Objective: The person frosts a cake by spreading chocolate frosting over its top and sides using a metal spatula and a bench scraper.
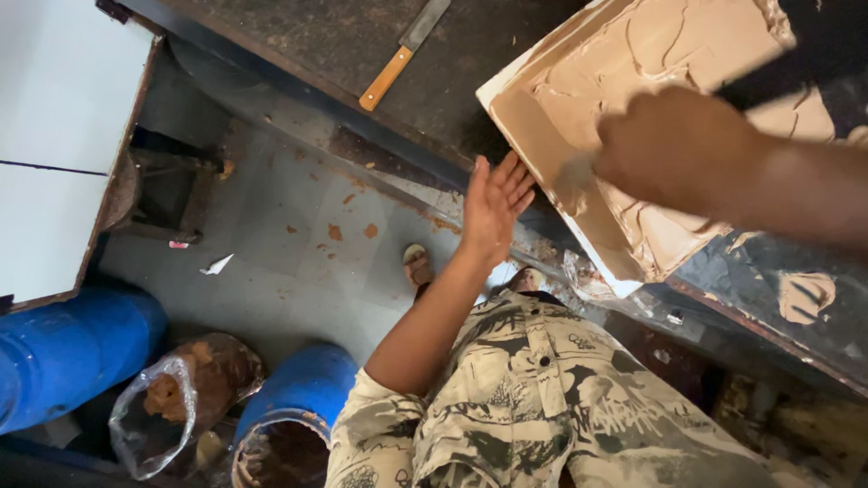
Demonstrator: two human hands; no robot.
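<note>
A dark, stained worktable (380, 54) fills the upper part of the head view, and everything else is placed here in relation to it. A white cabinet (63, 136) is seen to the left of the worktable, across a strip of grey tiled floor (289, 262). Below the worktable's near edge, the person's patterned shirt (542, 398) is seen, and further left of that, two blue drums (72, 352) stand on the floor, with a clear plastic bag (172, 407) of brown material between them.

On the right part of the worktable, a white rectangular board (515, 117) is laid at a tilt, jutting over the near edge; it is thickly coated with tan-brown paste (669, 45). The left hand (493, 208) is held open with the fingers spread flat, and its fingertips are pressed against the board's lower left edge, just off the worktable's near edge. The right hand (674, 149) is closed over the board, blurred; a flat paste-smeared blade (571, 181) appears to be gripped in it and lies against the paste, though the tool cannot be made out clearly.

Further back on the worktable, well apart from the board, a putty knife (402, 52) with a wooden handle is left lying. A sandalled foot (418, 267) is seen on the floor below the worktable's edge.
</note>
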